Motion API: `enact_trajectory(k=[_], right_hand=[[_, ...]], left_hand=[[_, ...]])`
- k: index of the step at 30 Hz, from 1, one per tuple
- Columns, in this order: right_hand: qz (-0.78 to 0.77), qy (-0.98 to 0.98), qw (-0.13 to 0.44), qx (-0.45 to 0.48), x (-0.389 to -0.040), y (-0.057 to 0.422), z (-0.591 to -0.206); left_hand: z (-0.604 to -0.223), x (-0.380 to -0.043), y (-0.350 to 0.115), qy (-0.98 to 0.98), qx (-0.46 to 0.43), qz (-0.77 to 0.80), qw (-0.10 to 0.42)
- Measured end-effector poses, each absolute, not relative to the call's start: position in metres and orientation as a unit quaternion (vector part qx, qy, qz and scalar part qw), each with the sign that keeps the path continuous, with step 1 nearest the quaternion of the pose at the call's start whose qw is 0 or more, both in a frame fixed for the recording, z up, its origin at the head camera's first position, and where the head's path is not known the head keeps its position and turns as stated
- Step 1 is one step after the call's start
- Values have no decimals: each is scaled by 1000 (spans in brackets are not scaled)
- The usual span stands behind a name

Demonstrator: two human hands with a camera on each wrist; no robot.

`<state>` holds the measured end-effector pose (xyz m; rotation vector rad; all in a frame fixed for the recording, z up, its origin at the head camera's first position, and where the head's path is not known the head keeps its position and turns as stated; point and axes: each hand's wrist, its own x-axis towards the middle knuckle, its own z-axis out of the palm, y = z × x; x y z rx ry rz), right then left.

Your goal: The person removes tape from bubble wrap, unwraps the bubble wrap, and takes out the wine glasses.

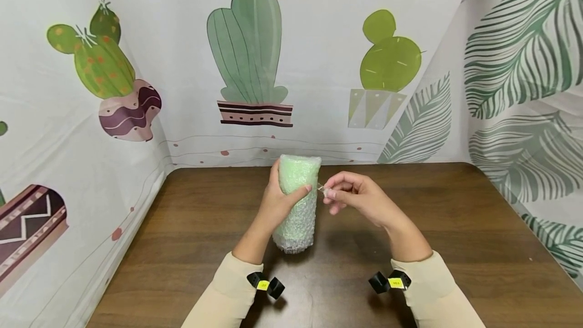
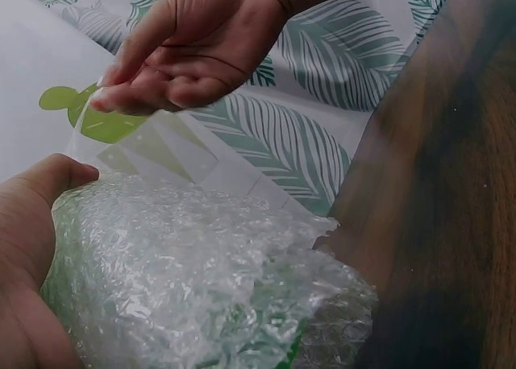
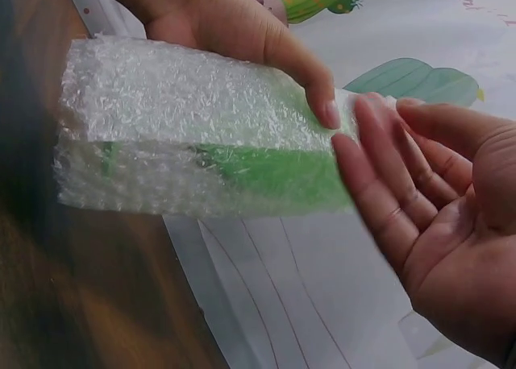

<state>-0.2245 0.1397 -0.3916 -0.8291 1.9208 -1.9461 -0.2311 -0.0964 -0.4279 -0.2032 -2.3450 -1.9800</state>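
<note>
A green item in clear bubble wrap [image 1: 298, 221], roughly cylindrical, is held tilted above the table by my left hand [image 1: 276, 205]. The left thumb lies across its near side and the other fingers go behind it, mostly hidden. What the green item is cannot be told through the wrap. Just right of the bundle, my right hand [image 1: 357, 195] pinches a thin clear strip, seemingly tape [image 2: 81, 126], between thumb and forefinger. That strip runs from the right fingertips to the wrap near the left thumb. In the right wrist view, a wrap edge [image 3: 161, 141] runs lengthwise along the bundle.
Below the hands is a dark brown wooden table [image 1: 205, 216]. White cloth [image 1: 319, 65] printed with cacti and leaves hangs behind it and at both sides. Each wrist wears a small black camera [image 1: 275, 287] on a strap.
</note>
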Motion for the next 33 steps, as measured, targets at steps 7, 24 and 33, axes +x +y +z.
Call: enact_trajectory(k=[7, 24, 33], right_hand=[[-674, 663, 155, -286, -224, 139, -395], [-661, 696, 132, -248, -223, 129, -394], [-650, 697, 142, -267, -224, 130, -397]], left_hand=[[-427, -230, -95, -769, -69, -634, 40], [-429, -229, -92, -780, -90, -617, 56], [-429, -229, -92, -777, -98, -620, 55]])
